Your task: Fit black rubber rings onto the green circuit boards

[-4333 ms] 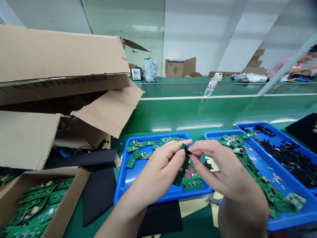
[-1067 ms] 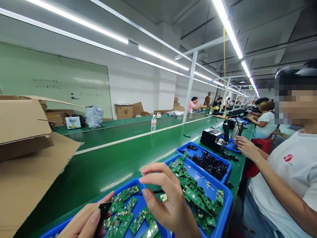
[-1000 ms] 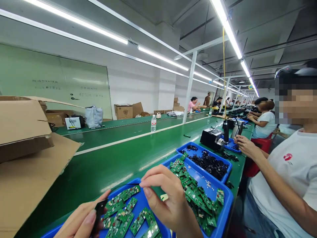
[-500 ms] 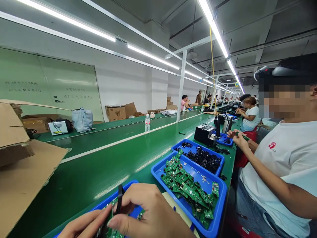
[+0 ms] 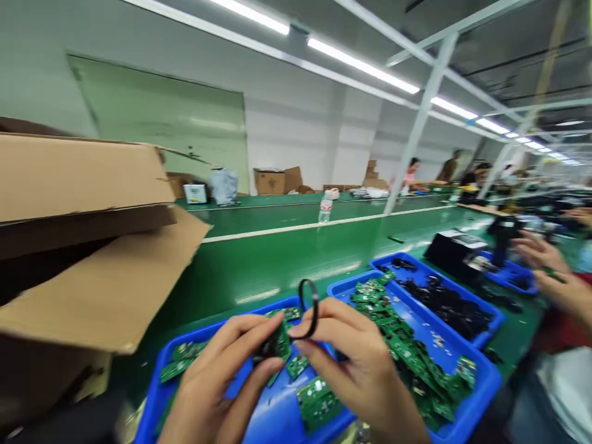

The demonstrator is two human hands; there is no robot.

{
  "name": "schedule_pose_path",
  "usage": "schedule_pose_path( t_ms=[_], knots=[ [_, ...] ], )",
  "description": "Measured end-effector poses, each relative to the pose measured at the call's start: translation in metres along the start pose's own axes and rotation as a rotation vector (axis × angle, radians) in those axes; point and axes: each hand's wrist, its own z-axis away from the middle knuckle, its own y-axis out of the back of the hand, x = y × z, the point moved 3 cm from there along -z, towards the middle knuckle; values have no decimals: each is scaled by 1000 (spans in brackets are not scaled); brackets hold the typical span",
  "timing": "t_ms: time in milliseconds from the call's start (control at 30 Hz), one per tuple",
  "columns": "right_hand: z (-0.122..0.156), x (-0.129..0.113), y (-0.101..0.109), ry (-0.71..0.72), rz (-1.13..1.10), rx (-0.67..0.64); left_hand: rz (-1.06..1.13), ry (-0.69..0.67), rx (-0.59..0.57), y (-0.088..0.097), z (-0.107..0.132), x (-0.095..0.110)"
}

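Observation:
My left hand (image 5: pixel 217 385) pinches a small green circuit board (image 5: pixel 277 345) over a blue tray (image 5: pixel 277 419) that holds several more green boards. My right hand (image 5: pixel 361 370) is closed on the same board from the right, and a thin black loop (image 5: pixel 309 314) stands up between its fingertips. Both hands hover just above the tray, fingers curled and touching the board.
A second blue tray (image 5: pixel 481 394) of green boards lies to the right, and behind it a third (image 5: pixel 490 324) with black parts. An open cardboard box (image 5: pixel 92 246) fills the left. The green conveyor belt (image 5: pixel 296 246) runs ahead with a water bottle (image 5: pixel 325 208). A co-worker's hands (image 5: pixel 550 271) work at the right.
The view has swung left and down, away from the co-worker. My hands have come together on the board, and the black loop now stands up between my right fingers.

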Motion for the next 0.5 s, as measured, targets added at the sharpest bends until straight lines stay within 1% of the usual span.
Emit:
schedule_pose_path(
  t_ms=[33, 100, 167, 233, 300, 400, 433, 500],
  knots=[
    [2, 0, 1, 25, 11, -2, 20, 27, 24, 1, -2, 7],
    [5, 3, 2, 88, 58, -30, 69, 35, 77, 0, -6, 18],
    [7, 5, 3, 148, 107, -65, 92, 45, 106, -3, -7, 22],
    [9, 7, 3, 178, 127, -82, 101, 45, 115, -5, -6, 24],
    [9, 7, 3, 169, 104, -75, 92, 36, 129, -5, -6, 24],
    [9, 2, 3, 111, 31, -47, 47, 13, 181, -2, -5, 23],
    [9, -2, 3, 88, 10, -67, 34, 6, 197, 0, -5, 23],
    [12, -8, 3, 47, -48, -187, 20, -12, 227, 3, -4, 22]
  ],
)
